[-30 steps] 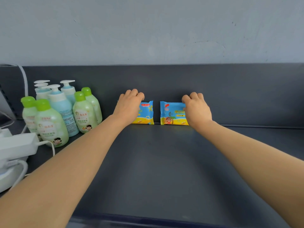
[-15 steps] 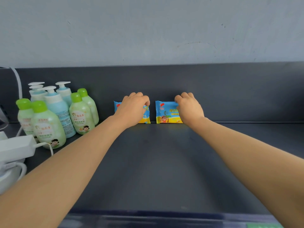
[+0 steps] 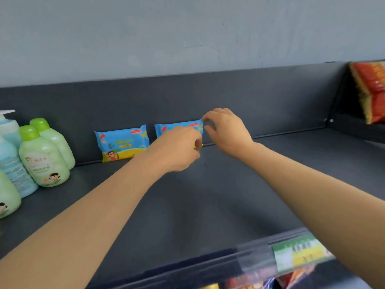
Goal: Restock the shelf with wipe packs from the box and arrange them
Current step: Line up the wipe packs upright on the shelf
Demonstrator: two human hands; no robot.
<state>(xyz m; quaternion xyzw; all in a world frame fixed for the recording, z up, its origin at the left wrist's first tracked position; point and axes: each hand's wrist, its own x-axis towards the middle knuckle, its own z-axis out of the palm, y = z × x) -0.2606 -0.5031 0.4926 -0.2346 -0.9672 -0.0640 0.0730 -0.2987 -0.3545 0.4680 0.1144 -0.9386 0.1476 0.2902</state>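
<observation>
Wipe packs (image 3: 121,146) stand as a pair on the dark shelf (image 3: 229,195), upright against its back panel (image 3: 260,97), right of the green lotion bottles (image 3: 44,157). A second ago each hand covered its own pack. Since then the left hand (image 3: 177,150) has let go, so the left pack stands alone, apparently placed. Both hands have gathered at the right pack (image 3: 179,126), which probably just needs straightening before more packs come from the box. The left hand hides that pack's lower half. Its fingers (image 3: 194,142) are curled at the bottom right corner, but blur hides whether they pinch it. The right hand (image 3: 227,130) has forefinger and thumb apart, either side of the top right corner, at most brushing it.
</observation>
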